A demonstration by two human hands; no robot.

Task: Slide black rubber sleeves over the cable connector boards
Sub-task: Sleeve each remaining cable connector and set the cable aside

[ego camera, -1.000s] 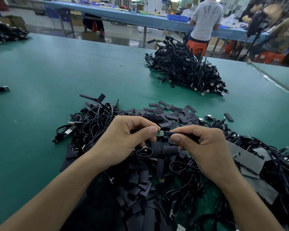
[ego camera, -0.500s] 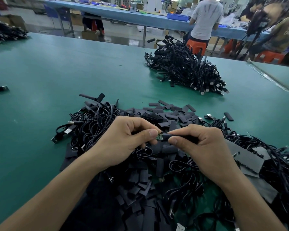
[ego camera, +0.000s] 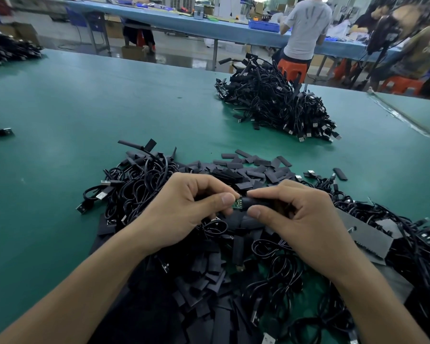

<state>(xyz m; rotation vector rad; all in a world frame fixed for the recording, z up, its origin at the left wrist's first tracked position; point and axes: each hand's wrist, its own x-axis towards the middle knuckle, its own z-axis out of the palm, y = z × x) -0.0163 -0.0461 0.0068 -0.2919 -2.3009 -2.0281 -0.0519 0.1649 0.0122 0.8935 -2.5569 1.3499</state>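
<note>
Just above the heap of cables (ego camera: pixel 139 184) in front of me, my left grip (ego camera: pixel 184 209) pinches the small green connector board (ego camera: pixel 238 203) between thumb and forefinger. My right grip (ego camera: pixel 301 219) is closed narrow on a black rubber sleeve (ego camera: pixel 257 202), forefinger on top and thumb below, with its mouth meeting the end of the board. Both pieces weigh next to nothing, I judge, so the trouble is alignment, not load. The board looks thin and stiff, so I would hold it by its edges rather than press on its face. The sleeve is soft and would likely squash flat under a hard pinch, closing its mouth. A light hold a little back from the opening should serve best, and I expect the rubber to drag on the board rather than glide. Where the board's own cable runs, I cannot tell. The surface (ego camera: pixel 109 108) is a green mat. Loose sleeves (ego camera: pixel 253 167) lie scattered just beyond my knuckles, with tangled cables on both sides, and a separate far heap (ego camera: pixel 276 105) of cables sits well apart toward the far edge. Beyond that a long blue bench (ego camera: pixel 184 19) crosses the room, with a person in a grey shirt (ego camera: pixel 305 28) at it, near an orange stool (ego camera: pixel 292 69).
</note>
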